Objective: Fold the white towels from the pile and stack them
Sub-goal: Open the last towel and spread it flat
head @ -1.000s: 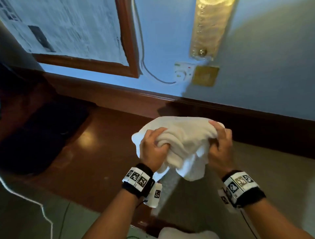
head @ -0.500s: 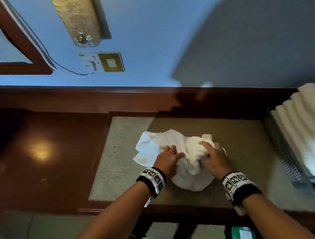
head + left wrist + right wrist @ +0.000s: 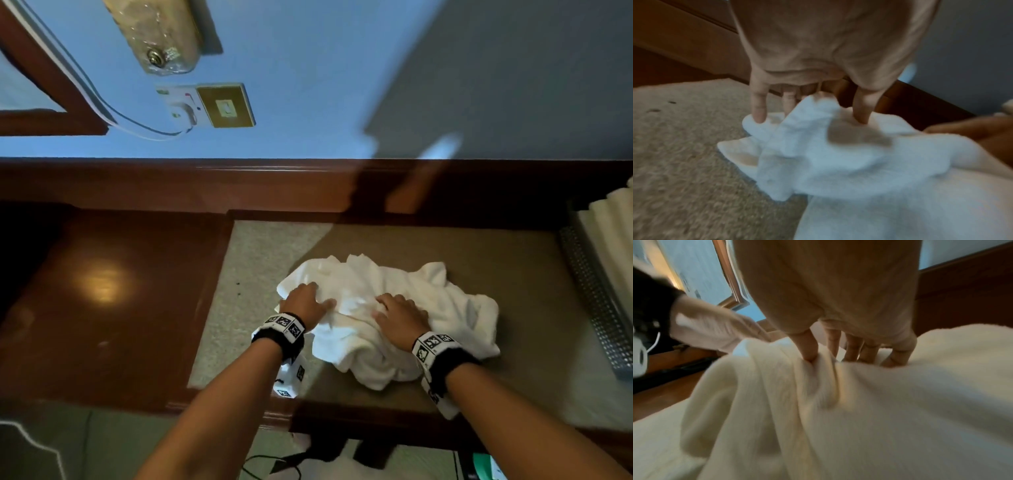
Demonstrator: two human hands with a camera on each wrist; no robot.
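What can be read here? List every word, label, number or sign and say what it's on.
No readable words or numbers anywhere.
Left wristband and right wristband: black-and-white square code patterns, no letters.
White wall socket: small coloured marks, too blurred to read.
Brass switch plate: no text visible.

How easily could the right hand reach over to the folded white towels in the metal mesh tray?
Probably yes. The right hand rests on the crumpled white towel, and the folded white towels in the metal mesh tray lie to its right with only bare grey mat between.
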